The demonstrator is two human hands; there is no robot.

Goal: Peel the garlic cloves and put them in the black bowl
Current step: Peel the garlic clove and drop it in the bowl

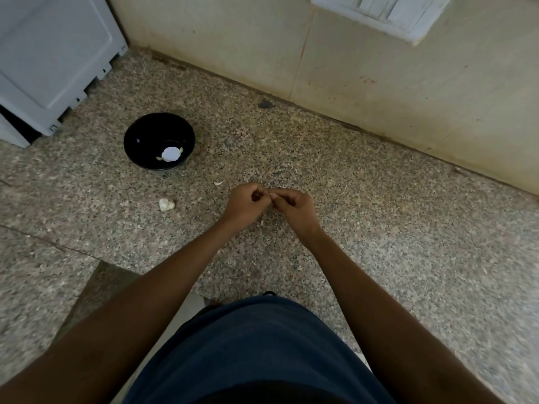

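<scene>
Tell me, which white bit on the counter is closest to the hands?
The thin curled scrap, just up-left of the left hand. The chunkier white piece lies farther left, and the other white bits sit inside the black bowl.

A speckled granite desk (364, 228) meets a cream tiled wall (379, 71). A white switch plate (385, 13) is mounted high on that wall. At the far left corner stands a pale grey appliance (49, 59).
</scene>
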